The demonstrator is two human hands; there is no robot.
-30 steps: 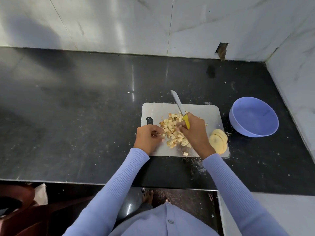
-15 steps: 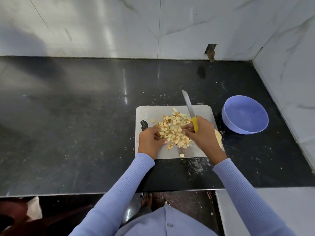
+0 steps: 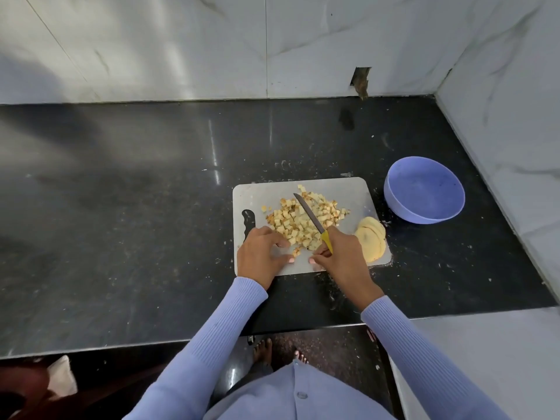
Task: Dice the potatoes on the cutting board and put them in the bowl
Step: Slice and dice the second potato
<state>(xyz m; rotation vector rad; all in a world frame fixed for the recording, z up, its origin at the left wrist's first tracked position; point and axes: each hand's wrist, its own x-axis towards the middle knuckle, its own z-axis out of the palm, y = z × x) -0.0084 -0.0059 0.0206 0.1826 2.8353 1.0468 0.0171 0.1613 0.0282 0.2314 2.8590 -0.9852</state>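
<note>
A pile of diced potato cubes (image 3: 298, 221) lies in the middle of the white cutting board (image 3: 339, 189). My right hand (image 3: 341, 256) grips a yellow-handled knife (image 3: 312, 219) whose blade lies across the pile, pointing away to the left. My left hand (image 3: 260, 253) rests on the board's near left part, fingers curved beside the cubes, holding nothing. A stack of potato slices (image 3: 372, 242) sits at the board's right near corner. The lilac bowl (image 3: 424, 189) stands right of the board and looks empty.
The black countertop (image 3: 136, 207) carries scattered potato crumbs around the board. White marble walls close the back and right sides. The counter's front edge runs just below my forearms, with bare feet on the floor beneath.
The knife blade has swung down from pointing up and away to lying across the pile. Both hands have drawn back toward the board's near edge, and the slices are uncovered again.
</note>
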